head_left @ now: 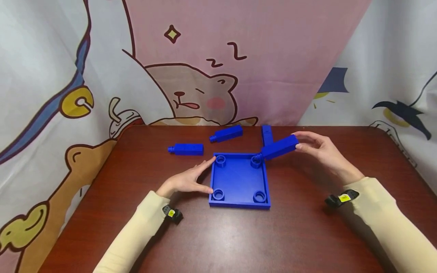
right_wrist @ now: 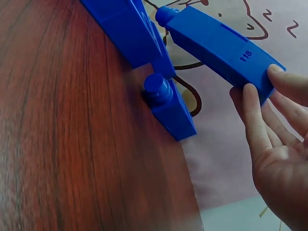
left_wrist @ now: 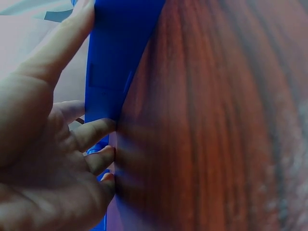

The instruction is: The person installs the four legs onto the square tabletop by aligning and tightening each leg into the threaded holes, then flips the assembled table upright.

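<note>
A square blue tabletop piece [head_left: 239, 180] with a raised rim and a round socket in each corner lies on the table. My left hand [head_left: 187, 179] touches its left side, thumb at the near corner and index finger at the far one. Above the far right corner, my right hand [head_left: 321, 152] pinches the thick end of a square blue leg [head_left: 281, 147] between thumb and fingers. The leg tilts, its threaded tip pointing left over the far right socket; whether they touch I cannot tell. In the right wrist view the held leg [right_wrist: 226, 53] bears the number 118.
Behind the tabletop piece lie more blue legs: one leg [head_left: 189, 149] at the left, another leg [head_left: 228, 133] at the back, and a third leg [head_left: 267, 133] partly hidden by the held one. A printed cloth [head_left: 273, 57] hangs behind the brown table [head_left: 290, 235].
</note>
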### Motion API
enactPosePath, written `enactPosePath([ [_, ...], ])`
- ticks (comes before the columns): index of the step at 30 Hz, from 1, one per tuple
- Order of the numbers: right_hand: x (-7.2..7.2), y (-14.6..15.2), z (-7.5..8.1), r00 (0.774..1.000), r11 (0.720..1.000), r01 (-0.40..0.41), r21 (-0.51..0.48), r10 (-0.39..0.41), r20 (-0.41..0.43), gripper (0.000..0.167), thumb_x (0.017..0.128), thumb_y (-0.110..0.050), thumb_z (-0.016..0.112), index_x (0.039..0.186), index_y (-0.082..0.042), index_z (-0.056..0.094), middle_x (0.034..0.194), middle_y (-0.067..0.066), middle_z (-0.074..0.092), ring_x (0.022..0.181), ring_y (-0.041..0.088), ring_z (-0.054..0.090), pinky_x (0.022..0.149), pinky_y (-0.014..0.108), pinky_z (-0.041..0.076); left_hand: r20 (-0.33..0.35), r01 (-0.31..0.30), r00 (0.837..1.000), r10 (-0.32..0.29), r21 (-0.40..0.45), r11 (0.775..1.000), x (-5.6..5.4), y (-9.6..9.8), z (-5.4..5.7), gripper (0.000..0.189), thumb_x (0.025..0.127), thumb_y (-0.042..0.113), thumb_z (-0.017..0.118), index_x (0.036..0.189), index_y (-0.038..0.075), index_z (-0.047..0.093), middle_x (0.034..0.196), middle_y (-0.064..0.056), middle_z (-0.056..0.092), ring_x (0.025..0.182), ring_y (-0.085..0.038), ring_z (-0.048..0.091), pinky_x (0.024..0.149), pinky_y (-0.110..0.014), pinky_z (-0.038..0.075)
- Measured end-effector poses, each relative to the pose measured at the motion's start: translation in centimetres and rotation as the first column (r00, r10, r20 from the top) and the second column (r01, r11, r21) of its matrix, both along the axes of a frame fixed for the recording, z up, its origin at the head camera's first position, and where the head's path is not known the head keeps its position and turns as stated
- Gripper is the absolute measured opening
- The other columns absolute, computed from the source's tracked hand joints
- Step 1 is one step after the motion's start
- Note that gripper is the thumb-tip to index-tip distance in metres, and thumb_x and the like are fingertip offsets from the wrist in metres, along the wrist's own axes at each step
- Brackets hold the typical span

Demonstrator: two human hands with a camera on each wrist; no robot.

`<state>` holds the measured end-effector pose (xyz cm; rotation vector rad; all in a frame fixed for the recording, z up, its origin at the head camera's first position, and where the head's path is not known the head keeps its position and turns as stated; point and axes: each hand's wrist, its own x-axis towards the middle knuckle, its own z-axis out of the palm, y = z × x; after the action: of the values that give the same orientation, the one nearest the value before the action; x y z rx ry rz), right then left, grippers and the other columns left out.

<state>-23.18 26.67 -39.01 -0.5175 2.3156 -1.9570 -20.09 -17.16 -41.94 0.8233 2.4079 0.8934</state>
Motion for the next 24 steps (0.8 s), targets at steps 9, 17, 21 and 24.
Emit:
enactPosePath([
  [9,-0.5,-1.3,0.3,0.998,0.998,-0.025,0.052,0.028,-0.062,0.04,0.094,-0.002,0.061,0.131,0.007,0.052,0.118,0.001,0.064,0.095,0.015,0.068,0.081,0.029,0.053,0.001,0.004,1.0,-0.004,0.0,1.0,-0.1,-0.1,-0.1,0.103,0.084,0.04,0.074,0.157,0.023,0.003,0.161,-0.005,0.004,0.145,-0.034,0.001,0.112,-0.056,0.009],
  [17,-0.7,-3.1,1.7,0.991,0.997,-0.05,0.065,0.058,-0.124,0.038,0.093,-0.003,0.062,0.129,0.006,0.055,0.121,0.002,0.062,0.098,0.014,0.066,0.08,0.029,0.054,0.011,0.003,1.0,-0.004,0.001,1.0,-0.2,-0.1,-0.1,0.103,0.084,0.042,0.074,0.157,0.024,0.003,0.161,-0.004,0.003,0.145,-0.033,0.0,0.112,-0.056,0.01],
  [21,-1.0,-4.4,2.2,0.983,0.994,-0.08,0.075,0.091,-0.16,0.04,0.094,-0.003,0.061,0.132,0.005,0.051,0.128,0.009,0.059,0.105,0.014,0.063,0.08,0.027,0.054,0.002,0.012,1.0,-0.012,0.007,1.0,-0.2,-0.1,-0.2,0.103,0.084,0.041,0.074,0.157,0.023,0.003,0.161,-0.004,0.003,0.145,-0.033,0.0,0.113,-0.055,0.009],
  [24,-1.2,-5.4,2.3,0.979,0.992,-0.094,0.08,0.107,-0.174,0.039,0.095,-0.004,0.059,0.133,0.004,0.051,0.13,0.014,0.057,0.107,0.015,0.061,0.079,0.027,0.054,0.0,0.016,1.0,-0.016,0.01,1.0,-0.2,-0.1,-0.2,0.103,0.085,0.041,0.074,0.157,0.022,0.003,0.161,-0.004,0.003,0.145,-0.034,0.0,0.113,-0.055,0.008],
])
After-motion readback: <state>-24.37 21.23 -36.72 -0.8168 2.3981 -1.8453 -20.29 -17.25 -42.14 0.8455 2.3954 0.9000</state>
